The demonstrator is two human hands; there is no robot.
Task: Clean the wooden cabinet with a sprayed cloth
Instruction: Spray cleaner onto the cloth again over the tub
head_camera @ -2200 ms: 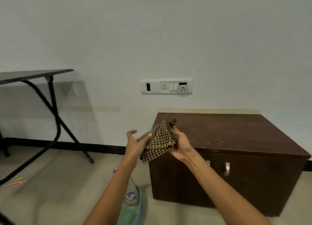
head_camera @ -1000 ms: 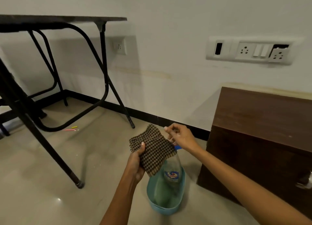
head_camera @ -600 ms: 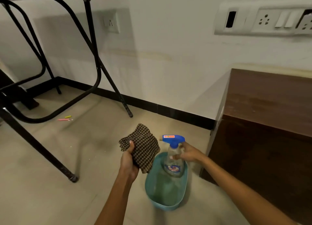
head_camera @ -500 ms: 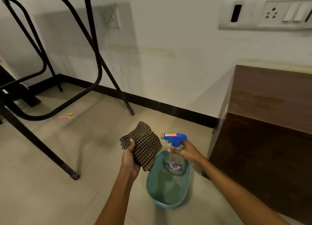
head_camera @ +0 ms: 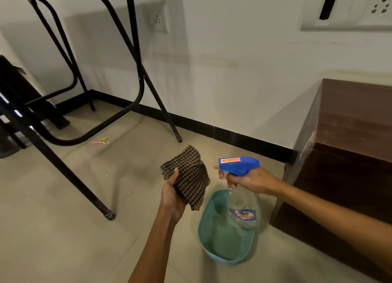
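My left hand (head_camera: 172, 197) grips a brown checked cloth (head_camera: 188, 176), holding it up over the floor. My right hand (head_camera: 250, 179) is wrapped around the neck of a clear spray bottle (head_camera: 244, 210) with a blue trigger head, its nozzle pointing left at the cloth, a short gap between them. The bottle hangs above a teal plastic tub (head_camera: 224, 255) on the floor. The dark wooden cabinet (head_camera: 347, 146) stands at the right against the wall, only its left end in view.
A black metal folding table frame (head_camera: 140, 74) stands at the left, one leg foot (head_camera: 109, 214) close to my left arm. Two small crayons (head_camera: 100, 142) lie on the tiled floor under it. White wall with sockets (head_camera: 347, 8) behind.
My right hand let go of the cloth, reached down into the tub, took the spray bottle and lifted it. The view dropped from the cabinet top toward the floor.
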